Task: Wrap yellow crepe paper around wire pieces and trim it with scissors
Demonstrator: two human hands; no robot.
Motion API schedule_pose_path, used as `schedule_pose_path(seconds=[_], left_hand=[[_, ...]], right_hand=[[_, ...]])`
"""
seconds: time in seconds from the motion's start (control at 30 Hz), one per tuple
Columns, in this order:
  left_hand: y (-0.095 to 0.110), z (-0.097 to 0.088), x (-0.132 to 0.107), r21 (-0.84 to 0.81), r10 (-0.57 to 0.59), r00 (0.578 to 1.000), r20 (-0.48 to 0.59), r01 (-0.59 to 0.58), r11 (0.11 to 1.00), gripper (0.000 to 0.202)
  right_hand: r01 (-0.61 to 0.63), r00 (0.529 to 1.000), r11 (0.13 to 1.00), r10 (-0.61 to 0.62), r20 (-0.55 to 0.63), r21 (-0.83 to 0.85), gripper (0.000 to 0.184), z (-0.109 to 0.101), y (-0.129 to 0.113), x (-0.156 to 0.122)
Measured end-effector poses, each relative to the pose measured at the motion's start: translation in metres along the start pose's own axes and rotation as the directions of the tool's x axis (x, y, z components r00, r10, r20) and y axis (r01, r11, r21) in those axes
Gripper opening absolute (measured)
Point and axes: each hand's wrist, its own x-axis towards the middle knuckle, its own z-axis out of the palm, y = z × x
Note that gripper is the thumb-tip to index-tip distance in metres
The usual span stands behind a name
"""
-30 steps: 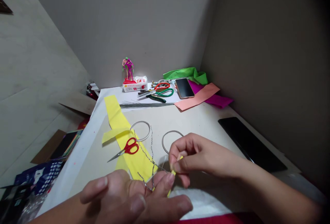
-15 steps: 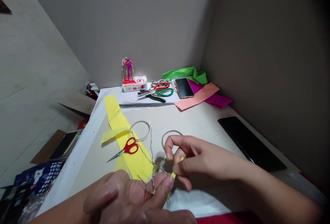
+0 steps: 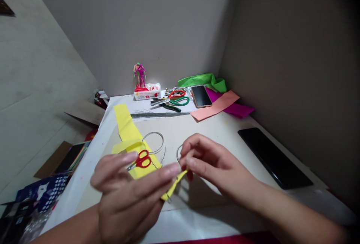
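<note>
My left hand (image 3: 135, 195) is closed, with thumb and fingers holding a twisted wire frame (image 3: 163, 156) whose thin ends stick up behind the fingers. A narrow yellow strip (image 3: 181, 176) runs along the wire between my two hands. My right hand (image 3: 210, 161) pinches the free end of this strip between thumb and fingertips. A small wire loop (image 3: 169, 199) shows below the strip. Under and behind my left hand lie small red-handled scissors (image 3: 144, 159) on a long yellow crepe-like sheet (image 3: 123, 122). Most of the wire frame is hidden by my left fingers.
Two wire coils rest on the table, a left coil (image 3: 162, 139) and a partly covered right coil (image 3: 178, 153). Farther back are thin wires (image 3: 160, 115), green-handled scissors (image 3: 184, 101), a phone (image 3: 201, 96), a tissue pack (image 3: 147, 92) and coloured strips. A black slab (image 3: 274, 157) lies right.
My left hand has turned over and risen, its back now facing me and covering much of the wire. My right hand has moved slightly up, the yellow strip stretched between both hands.
</note>
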Motion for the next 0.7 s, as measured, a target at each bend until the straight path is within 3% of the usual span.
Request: schedule_pose_path(seconds=[0.03,0.1,0.17,0.23,0.47,0.6,0.7], left_hand=[[-0.004,0.001,0.01,-0.004,0.038,0.999,-0.017,-0.038,0.999,0.043],[-0.006,0.004,0.026,0.025,0.132,0.987,-0.092,-0.131,0.991,0.035],[-0.002,0.007,0.034,-0.011,0.107,0.991,-0.085,-0.108,0.994,0.032],[0.002,0.008,0.036,-0.047,0.069,0.996,-0.061,-0.072,0.996,0.031],[0.004,0.008,0.033,-0.043,0.071,0.997,-0.017,-0.071,0.997,0.028],[0.006,0.01,0.035,-0.029,0.058,0.998,0.014,-0.058,0.998,0.026],[0.007,0.011,0.035,-0.036,0.05,0.998,0.043,-0.048,0.998,0.025]], right_hand=[[0.158,0.984,0.975,-0.168,-0.057,-0.155,0.007,0.0,0.0,-0.002],[0.396,0.895,0.804,-0.447,-0.012,-0.443,0.017,0.001,0.001,-0.004],[0.516,0.82,0.647,-0.562,0.106,-0.561,0.028,0.001,0.003,-0.006],[0.537,0.801,0.608,-0.584,0.129,-0.584,0.031,0.003,0.004,-0.007],[0.355,0.913,0.779,-0.407,0.014,-0.517,0.014,0.009,0.004,-0.003],[0.171,0.981,0.864,-0.195,-0.002,-0.474,0.013,0.007,0.001,-0.002],[-0.012,1.0,0.931,0.015,0.006,-0.365,0.011,0.005,-0.002,-0.001]])
